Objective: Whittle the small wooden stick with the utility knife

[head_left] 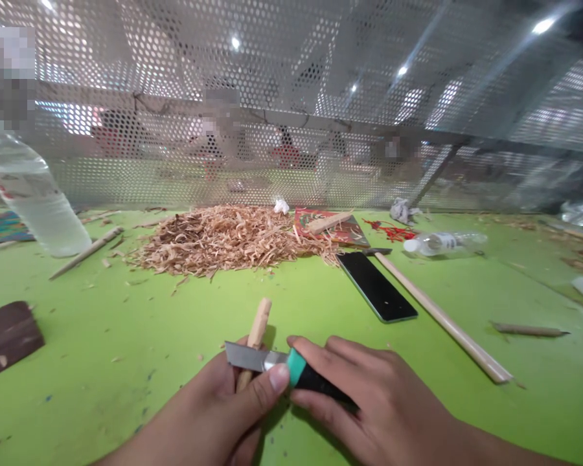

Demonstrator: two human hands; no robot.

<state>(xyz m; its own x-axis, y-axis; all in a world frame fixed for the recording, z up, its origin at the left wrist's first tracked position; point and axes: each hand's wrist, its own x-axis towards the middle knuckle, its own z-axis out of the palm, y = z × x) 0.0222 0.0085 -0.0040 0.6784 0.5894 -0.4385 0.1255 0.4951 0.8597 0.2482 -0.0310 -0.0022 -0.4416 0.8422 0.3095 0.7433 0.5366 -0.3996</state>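
Note:
At the lower middle of the head view, my left hand (218,401) is closed around a small pale wooden stick (260,322), whose upper end points away from me. My right hand (369,388) grips the black and green handle of a knife (245,356). The flat metal blade lies across the stick, pointing left. My left thumb rests against the metal near the handle. The lower end of the stick is partly hidden by the blade and my left hand.
Wood shavings (228,239) are heaped at the back beside a red booklet (330,226). Right of centre lie a phone (379,288), a hammer (442,314) and a clear bottle (447,243). A large bottle (39,200) stands left, above a brown piece (10,340). Perforated metal (282,175) borders the green table (126,382).

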